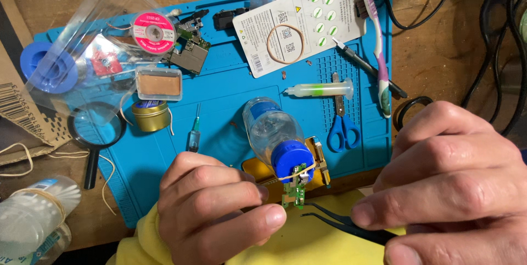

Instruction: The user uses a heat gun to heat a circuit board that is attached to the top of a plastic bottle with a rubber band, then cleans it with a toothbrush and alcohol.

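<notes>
My left hand [217, 213] is curled at the bottom centre, its thumb and fingers right beside a small green circuit board [293, 192]; whether they grip the board is not visible. A rubber band ties that board to the blue cap of a small clear bottle [274, 130], which lies tilted on the blue work mat [230, 95]. My right hand [455, 188] fills the bottom right and pinches black tweezers [343, 222]. The tweezer tips sit just right of the board's lower edge.
On the mat lie blue-handled scissors [343, 128], a syringe of pale paste [321, 89], a toothbrush [379, 51], a white card with a rubber band [299, 21], a brass tin [150, 115], a magnifying glass [96, 128], a pink-labelled spool [153, 32] and a phone board [189, 56]. Cables run at right.
</notes>
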